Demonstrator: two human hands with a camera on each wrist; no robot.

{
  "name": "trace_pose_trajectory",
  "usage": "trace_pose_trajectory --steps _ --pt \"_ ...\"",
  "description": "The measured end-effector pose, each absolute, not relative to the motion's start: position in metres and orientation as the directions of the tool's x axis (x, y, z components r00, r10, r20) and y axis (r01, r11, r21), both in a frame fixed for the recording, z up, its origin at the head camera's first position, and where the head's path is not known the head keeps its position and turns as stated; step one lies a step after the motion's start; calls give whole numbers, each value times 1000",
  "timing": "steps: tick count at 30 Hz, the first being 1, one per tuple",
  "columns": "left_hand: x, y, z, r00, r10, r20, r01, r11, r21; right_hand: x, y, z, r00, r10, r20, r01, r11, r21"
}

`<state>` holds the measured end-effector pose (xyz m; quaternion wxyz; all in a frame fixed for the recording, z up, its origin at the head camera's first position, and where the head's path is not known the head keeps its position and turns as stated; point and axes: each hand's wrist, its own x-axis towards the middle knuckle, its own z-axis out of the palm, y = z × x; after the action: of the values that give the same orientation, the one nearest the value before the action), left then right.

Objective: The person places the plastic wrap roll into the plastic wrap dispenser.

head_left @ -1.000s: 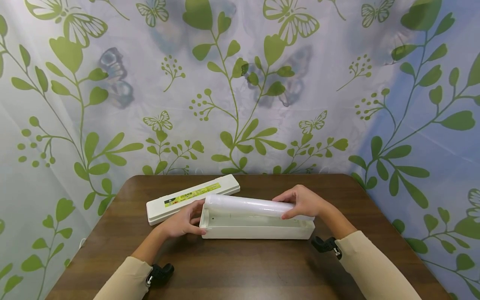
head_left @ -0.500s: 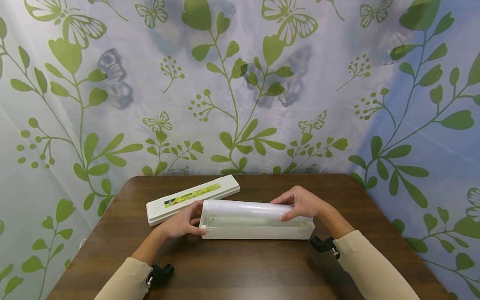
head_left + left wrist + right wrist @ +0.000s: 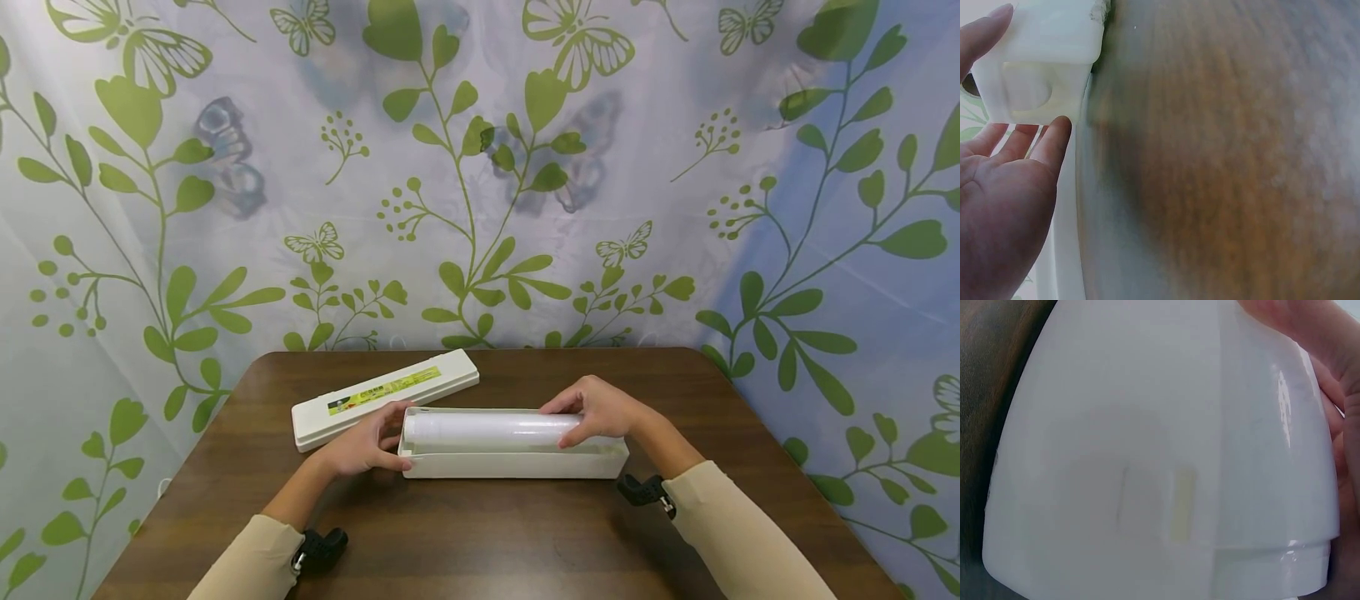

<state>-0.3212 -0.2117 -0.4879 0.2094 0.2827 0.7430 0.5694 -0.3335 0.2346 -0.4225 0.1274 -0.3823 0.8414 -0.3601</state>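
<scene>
A long white plastic box (image 3: 517, 466) without its lid stands at the middle of the table. My left hand (image 3: 367, 442) grips its left end, thumb on the front side and fingers behind; the left wrist view shows this end of the box (image 3: 1047, 87) between thumb and fingers. Inside the box lies a roll of clear plastic wrap (image 3: 480, 430), below the rim at its left end. My right hand (image 3: 600, 410) holds the roll near its right end, thumb in front and fingers behind. Up close in the right wrist view, the roll (image 3: 1266, 444) shows beside the box wall (image 3: 1085, 456).
A white lid (image 3: 386, 392) with a yellow-green label lies aslant behind and left of the box, close to my left hand. All stand on a brown wooden table (image 3: 487, 533). A curtain with green leaves and butterflies (image 3: 480, 208) hangs behind its far edge.
My right hand has lowered the roll of plastic wrap from above the box's back rim down into the box, moving slightly left. The left hand keeps its grip on the box; the lid is still.
</scene>
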Motion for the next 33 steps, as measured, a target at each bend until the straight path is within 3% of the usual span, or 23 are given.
trace_pose_trajectory --steps 33 --pt "-318 -210 -490 -742 670 29 219 201 955 -333 230 -430 -661 -750 29 -542 450 -710"
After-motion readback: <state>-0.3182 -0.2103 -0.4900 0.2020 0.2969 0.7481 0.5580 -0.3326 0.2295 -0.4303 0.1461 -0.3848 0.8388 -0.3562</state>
